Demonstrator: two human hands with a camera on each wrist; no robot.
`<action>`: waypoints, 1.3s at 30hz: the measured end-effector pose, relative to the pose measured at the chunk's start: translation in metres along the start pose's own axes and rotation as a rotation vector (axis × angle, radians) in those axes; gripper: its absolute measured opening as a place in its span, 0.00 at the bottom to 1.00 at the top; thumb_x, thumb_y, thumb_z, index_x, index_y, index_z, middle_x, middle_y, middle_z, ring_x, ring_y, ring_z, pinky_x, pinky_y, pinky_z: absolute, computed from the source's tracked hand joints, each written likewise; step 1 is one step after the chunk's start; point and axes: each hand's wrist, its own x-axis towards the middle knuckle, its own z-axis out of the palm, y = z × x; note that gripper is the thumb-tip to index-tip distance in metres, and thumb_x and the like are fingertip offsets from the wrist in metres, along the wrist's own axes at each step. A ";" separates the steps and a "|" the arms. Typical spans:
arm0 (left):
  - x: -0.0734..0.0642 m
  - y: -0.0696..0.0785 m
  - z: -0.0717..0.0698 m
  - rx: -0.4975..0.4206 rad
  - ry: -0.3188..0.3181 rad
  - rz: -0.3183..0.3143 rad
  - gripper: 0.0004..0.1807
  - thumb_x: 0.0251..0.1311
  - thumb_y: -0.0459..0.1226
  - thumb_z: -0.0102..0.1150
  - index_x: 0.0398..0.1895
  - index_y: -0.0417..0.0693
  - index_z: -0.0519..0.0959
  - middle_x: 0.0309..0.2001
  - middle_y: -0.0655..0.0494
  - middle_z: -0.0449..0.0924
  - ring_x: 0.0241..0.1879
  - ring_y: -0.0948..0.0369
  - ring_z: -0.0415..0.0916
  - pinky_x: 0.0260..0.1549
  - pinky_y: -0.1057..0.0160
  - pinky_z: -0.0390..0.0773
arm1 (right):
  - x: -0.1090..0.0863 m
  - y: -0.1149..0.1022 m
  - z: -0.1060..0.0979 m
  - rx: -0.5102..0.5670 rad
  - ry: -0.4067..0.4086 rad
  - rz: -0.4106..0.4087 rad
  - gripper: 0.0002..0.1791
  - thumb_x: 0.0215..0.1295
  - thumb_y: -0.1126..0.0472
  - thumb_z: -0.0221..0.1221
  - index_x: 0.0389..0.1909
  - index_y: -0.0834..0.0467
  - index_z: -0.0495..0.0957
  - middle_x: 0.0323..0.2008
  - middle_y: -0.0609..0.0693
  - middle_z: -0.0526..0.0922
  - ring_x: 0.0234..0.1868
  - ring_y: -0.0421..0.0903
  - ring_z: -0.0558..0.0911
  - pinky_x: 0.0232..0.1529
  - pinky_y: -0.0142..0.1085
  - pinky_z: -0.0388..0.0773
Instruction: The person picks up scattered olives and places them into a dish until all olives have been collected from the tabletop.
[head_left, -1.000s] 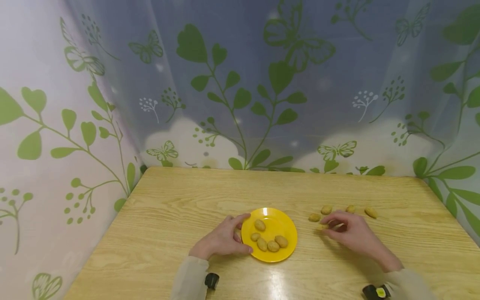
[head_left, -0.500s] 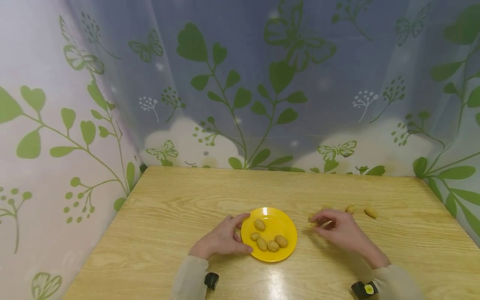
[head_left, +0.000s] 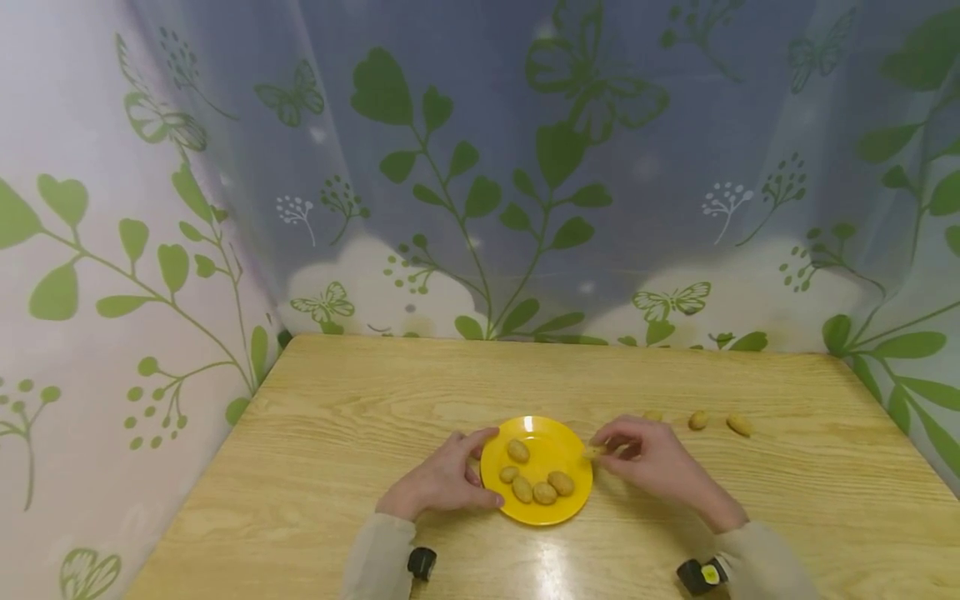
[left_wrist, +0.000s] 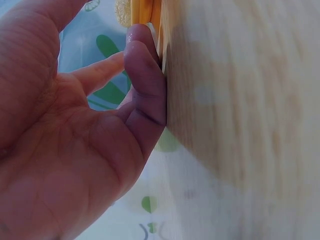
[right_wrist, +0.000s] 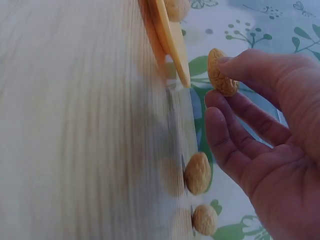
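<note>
In the head view, my left hand holds the left side of a round yellow plate, thumb and index finger spread along its rim. Several tan, oval nuts in wrinkled shells lie on it, mostly grouped near the front. My right hand pinches another nut between thumb and fingertips, right at the plate's right rim. The left wrist view has curled fingers at the plate's edge, low against the tabletop.
Three more nuts rest on the wooden table to the right: one partly behind the right hand, a middle nut and an outer nut. A patterned curtain hangs behind the table's back edge.
My right hand has moved left from among the loose nuts to the plate's rim, carrying a nut. My left hand and the plate have stayed put.
</note>
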 end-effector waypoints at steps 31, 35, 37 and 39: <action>-0.002 0.001 0.000 0.005 -0.005 0.003 0.52 0.51 0.46 0.79 0.79 0.57 0.60 0.57 0.47 0.68 0.36 0.63 0.77 0.38 0.67 0.78 | 0.026 -0.025 0.045 0.043 -0.120 -0.006 0.09 0.64 0.59 0.70 0.44 0.48 0.86 0.42 0.43 0.87 0.40 0.37 0.83 0.42 0.31 0.83; -0.002 0.001 0.000 0.000 -0.003 0.009 0.53 0.51 0.46 0.79 0.79 0.56 0.60 0.57 0.46 0.68 0.36 0.63 0.78 0.38 0.67 0.79 | 0.029 -0.026 0.048 0.037 -0.124 -0.012 0.09 0.63 0.60 0.70 0.44 0.49 0.86 0.41 0.43 0.87 0.39 0.36 0.84 0.41 0.31 0.83; -0.002 0.001 0.000 0.005 -0.002 0.012 0.53 0.51 0.46 0.79 0.79 0.56 0.60 0.57 0.46 0.68 0.36 0.63 0.77 0.38 0.67 0.79 | 0.030 -0.026 0.049 0.037 -0.128 -0.009 0.09 0.63 0.60 0.70 0.44 0.49 0.86 0.41 0.43 0.87 0.39 0.36 0.84 0.41 0.31 0.83; -0.002 0.001 -0.001 0.010 -0.002 0.014 0.53 0.51 0.46 0.79 0.79 0.56 0.60 0.57 0.46 0.68 0.37 0.63 0.77 0.38 0.67 0.79 | 0.031 -0.026 0.051 0.036 -0.132 -0.005 0.09 0.63 0.60 0.70 0.44 0.49 0.86 0.41 0.44 0.87 0.39 0.36 0.84 0.41 0.30 0.83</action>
